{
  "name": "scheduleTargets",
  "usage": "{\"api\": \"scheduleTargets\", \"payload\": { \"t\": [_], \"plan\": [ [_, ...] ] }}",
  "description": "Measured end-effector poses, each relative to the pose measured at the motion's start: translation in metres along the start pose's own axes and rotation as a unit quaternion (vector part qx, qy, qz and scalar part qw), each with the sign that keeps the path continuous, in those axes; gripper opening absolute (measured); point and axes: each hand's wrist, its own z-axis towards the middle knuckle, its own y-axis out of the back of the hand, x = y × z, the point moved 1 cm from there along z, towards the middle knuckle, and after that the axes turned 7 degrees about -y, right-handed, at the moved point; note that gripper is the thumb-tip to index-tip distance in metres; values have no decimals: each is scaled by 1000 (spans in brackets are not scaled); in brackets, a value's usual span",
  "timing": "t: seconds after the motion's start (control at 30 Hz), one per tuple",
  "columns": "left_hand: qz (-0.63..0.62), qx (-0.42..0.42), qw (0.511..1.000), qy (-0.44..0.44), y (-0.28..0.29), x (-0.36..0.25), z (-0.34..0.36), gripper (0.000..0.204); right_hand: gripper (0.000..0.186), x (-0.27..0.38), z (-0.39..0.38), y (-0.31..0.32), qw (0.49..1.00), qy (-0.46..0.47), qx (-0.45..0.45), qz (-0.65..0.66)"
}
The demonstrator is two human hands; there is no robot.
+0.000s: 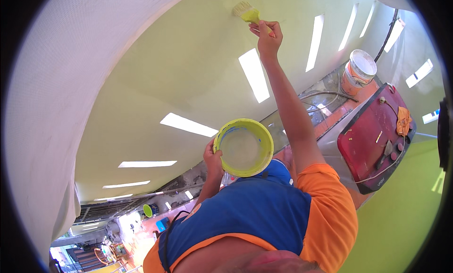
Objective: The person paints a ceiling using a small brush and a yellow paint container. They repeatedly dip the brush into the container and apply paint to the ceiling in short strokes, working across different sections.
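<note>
My right hand [270, 34] is raised at the end of an outstretched arm, its fingers closed on a paintbrush [252, 16]. The brush is wide, with a yellow-green body and pale, paint-coated bristles pointing left. Its bristles are at the pale yellow-green wall [188, 65]; whether they press on it I cannot tell. In front of my chest, my left hand [213, 161] grips the side of a round yellow-green tub [269, 145], thumb at the rim. Pale, creamy paint [240, 148] lies in the tub, with blue smears on the inner wall.
Bright patches of sunlight cross the wall. To the right stands a red-topped washing machine [355, 143] with an orange cloth [403, 121] and a cord. Beyond it are a white-and-orange bucket [351, 82] and a hose [330, 93]. A white sheet [42, 108] hangs at left.
</note>
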Motion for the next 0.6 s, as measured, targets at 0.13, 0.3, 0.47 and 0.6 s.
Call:
{"api": "scheduleTargets", "payload": {
  "t": [0.13, 0.3, 0.47, 0.6],
  "plan": [
    [10, -4, 1000, -10, 6, 1, -5, 60, 12, -63, -60, 75, 974, -103, -154, -130],
    [-21, 2, 1000, -9, 8, -2, -8, 59, 13, -54, -58, 66, 959, -132, -160, -191],
    [-22, 3, 999, -24, 9, -7, -10, 60, 12, 32, 9, -38, 999, 50, -16, -1],
    [-25, -4, 1000, -4, 10, -5, -8, 61, 12, 56, 35, -70, 999, 34, 21, 5]
  ]
}}
